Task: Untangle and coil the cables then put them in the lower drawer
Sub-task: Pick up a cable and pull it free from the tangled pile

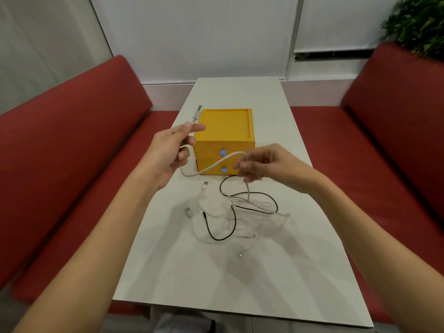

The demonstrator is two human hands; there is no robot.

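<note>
Fingertips of your left hand (173, 150) pinch a thin white cable (211, 167) near its plug. Your right hand (262, 164) pinches it farther along, so it sags between them before the small yellow two-drawer box (225, 131). Its tail drops into a tangle with a thin black cable (221, 239) on the white table (240, 272).

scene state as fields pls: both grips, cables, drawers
left grip: holds white cable near its plug end, raised off the table
right grip: pinches the same white cable further along
black cable: on table, tangled with other white cables
drawer box: yellow, behind the tangle
lower drawer: closed
coiled cables: none visible
</note>
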